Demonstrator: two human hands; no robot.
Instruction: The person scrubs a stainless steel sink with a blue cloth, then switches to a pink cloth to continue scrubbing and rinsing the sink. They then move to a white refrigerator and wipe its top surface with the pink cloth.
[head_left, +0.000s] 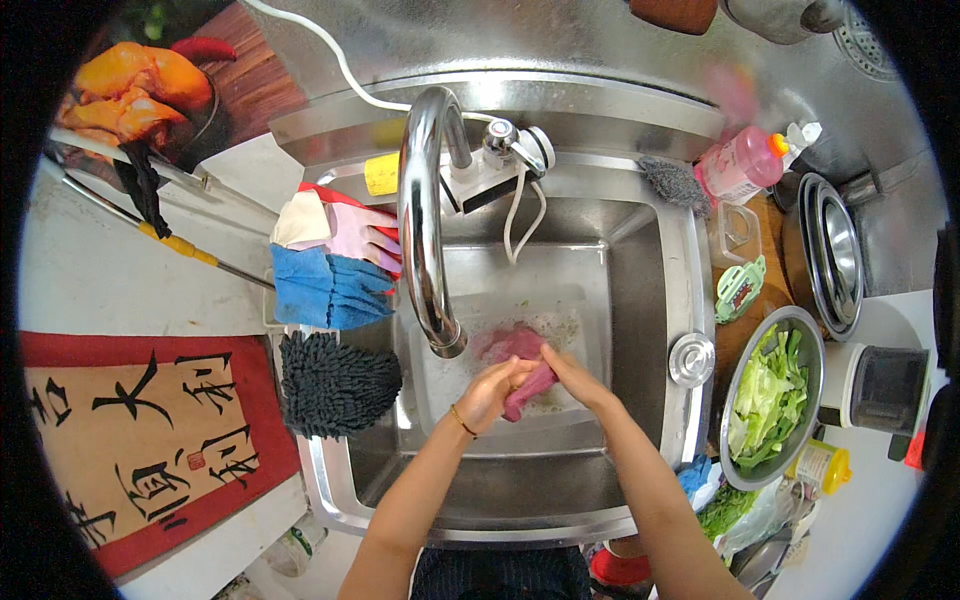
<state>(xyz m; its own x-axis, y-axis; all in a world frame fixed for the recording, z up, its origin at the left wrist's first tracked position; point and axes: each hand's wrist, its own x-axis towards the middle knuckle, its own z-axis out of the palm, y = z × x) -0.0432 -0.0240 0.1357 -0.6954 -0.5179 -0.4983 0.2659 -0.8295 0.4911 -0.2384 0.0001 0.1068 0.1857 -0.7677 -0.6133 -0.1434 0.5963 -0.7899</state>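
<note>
Both my hands are over a translucent plastic tub (431, 390) of cloudy water in the stainless steel sink (525, 487). A wet pink cloth (534, 386) is gripped between them, part of it lying in the water. My left hand (491, 390), with a thin bracelet at the wrist, holds it from the left. My right hand (574, 375) presses on it from the right. The curved chrome faucet (424, 225) ends just above and left of my hands. Bits of green debris float in the tub.
Rubber gloves (352, 232), a blue cloth (326, 289) and a dark chenille mitt (341, 384) hang on the sink's left edge. To the right are a drain strainer (691, 360), a bowl of cut leafy greens (814, 450), stacked metal bowls (806, 255) and a pink soap bottle (739, 165).
</note>
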